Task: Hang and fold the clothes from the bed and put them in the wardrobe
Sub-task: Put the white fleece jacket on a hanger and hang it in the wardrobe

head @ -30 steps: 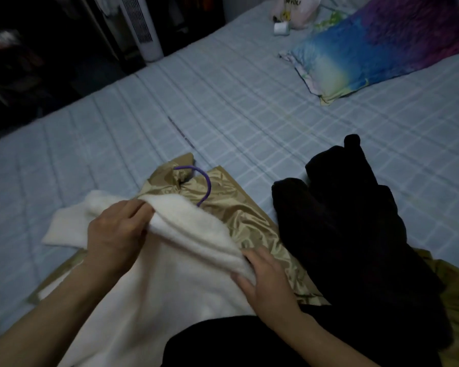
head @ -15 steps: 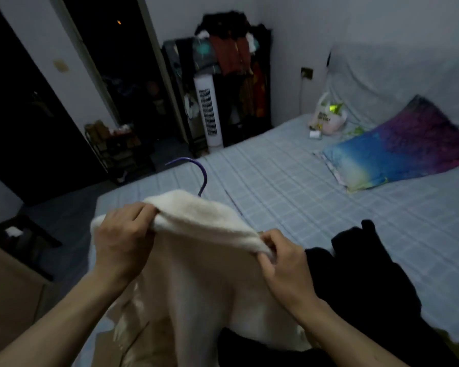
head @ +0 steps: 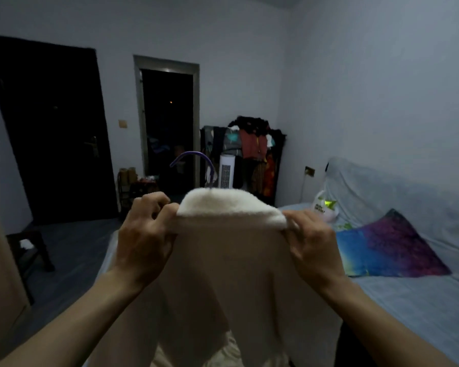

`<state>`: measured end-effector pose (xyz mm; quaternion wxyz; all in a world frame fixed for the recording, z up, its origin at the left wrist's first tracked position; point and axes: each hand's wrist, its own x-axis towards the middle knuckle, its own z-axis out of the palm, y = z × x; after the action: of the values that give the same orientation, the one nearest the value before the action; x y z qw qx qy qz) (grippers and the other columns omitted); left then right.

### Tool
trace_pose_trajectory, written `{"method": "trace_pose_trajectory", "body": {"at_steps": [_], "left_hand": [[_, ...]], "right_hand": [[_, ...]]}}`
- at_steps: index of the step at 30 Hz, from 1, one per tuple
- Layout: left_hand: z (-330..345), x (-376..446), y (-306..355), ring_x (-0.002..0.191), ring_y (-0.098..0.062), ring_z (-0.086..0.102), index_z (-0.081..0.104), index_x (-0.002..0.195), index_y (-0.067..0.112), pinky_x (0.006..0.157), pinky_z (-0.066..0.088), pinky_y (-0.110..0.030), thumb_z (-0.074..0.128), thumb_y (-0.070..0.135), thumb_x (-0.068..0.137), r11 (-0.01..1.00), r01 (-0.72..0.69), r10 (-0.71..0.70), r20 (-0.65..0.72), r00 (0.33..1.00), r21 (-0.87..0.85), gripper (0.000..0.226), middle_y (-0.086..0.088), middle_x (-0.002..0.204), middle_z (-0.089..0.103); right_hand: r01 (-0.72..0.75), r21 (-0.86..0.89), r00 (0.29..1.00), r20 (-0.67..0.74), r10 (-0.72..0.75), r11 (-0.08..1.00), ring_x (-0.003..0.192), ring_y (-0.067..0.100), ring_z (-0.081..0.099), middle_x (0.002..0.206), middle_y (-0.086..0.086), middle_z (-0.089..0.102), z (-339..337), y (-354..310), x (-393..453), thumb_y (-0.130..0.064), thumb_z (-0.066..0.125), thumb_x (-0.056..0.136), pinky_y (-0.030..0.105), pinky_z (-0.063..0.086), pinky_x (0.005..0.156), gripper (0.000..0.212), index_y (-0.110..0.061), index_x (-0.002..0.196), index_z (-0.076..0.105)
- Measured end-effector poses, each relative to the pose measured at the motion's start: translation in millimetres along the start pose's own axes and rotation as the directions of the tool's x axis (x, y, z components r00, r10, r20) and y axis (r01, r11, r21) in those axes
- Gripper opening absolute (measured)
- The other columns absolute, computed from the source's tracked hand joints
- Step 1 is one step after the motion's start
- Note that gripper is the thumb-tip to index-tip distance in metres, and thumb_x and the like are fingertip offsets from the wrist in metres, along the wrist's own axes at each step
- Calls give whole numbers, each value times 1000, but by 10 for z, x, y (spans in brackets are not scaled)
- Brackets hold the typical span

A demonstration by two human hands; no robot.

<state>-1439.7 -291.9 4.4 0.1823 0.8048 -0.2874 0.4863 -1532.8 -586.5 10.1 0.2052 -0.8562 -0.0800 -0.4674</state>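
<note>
A: What is nearest?

B: Two bare forearms reaching up from the bottom corners. Between them hangs a cream garment (head: pixel 228 274), held up in front of the camera and hiding most of the near end of the bed (head: pixel 414 308).

A: How do the hands have it?

B: The left hand (head: pixel 143 239) has its fingers curled round the garment's left shoulder, thumb and fingers pinching the fabric at the top edge. The right hand (head: pixel 313 245) grips the right shoulder the same way, fingers folded over the cloth. Both hands are closed on the garment, level with one another.

A: And a hanger?

B: Yes, a purple hanger hook (head: pixel 196 162) rises from the middle of the fluffy white collar (head: pixel 228 207) (the rest of the hanger is hidden inside the garment). The hook curves over to the left.

A: What lies beyond?

B: To the right, the bed with its pale blue sheet, and on it a pillow (head: pixel 390 250) in blue and purple. Farther along, near the wall, a white plastic bag (head: pixel 323 205) sits on the bed. At the far wall stands a dark clothes rack (head: pixel 249 147) crowded with clothes, with a white tower fan (head: pixel 226 172) in front of it. Left of that is an open dark doorway (head: pixel 167 123), and farther left a dark door (head: pixel 51 128). A small dark stool (head: pixel 29 250) stands on the floor at the left.
</note>
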Motion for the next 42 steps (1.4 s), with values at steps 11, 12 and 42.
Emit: {"method": "trace_pose_trajectory", "body": {"at_steps": [11, 12, 42], "left_hand": [[-1091, -123, 566, 85, -29, 58, 61, 111, 8, 69, 51, -41, 50, 21, 89, 997, 44, -42, 35, 998, -64, 28, -10, 96, 61], [-1172, -118, 646, 86, -29, 58, 62, 111, 7, 73, 49, -38, 49, 20, 89, 998, 47, -46, 25, 999, -44, 29, -11, 97, 61], [-5855, -2494, 2050, 88, -33, 58, 58, 109, 16, 75, 49, -42, 52, 30, 94, 609, 409, -515, -54, 855, 679, 22, -8, 98, 61]], "right_hand": [[105, 55, 989, 94, -110, 993, 76, 11, 53, 94, -6, 51, -743, -456, 33, -13, 63, 91, 14, 37, 65, 8, -16, 98, 67], [104, 95, 987, 113, -114, 990, 77, 10, 53, 95, -6, 51, -790, -461, 0, -11, 64, 90, 14, 38, 66, 9, -16, 98, 66], [170, 897, 713, 174, -679, 408, 62, 4, 55, 60, -9, 56, -1441, -4173, -1530, -22, 69, 87, 20, 41, 55, 23, -19, 67, 59]]}}
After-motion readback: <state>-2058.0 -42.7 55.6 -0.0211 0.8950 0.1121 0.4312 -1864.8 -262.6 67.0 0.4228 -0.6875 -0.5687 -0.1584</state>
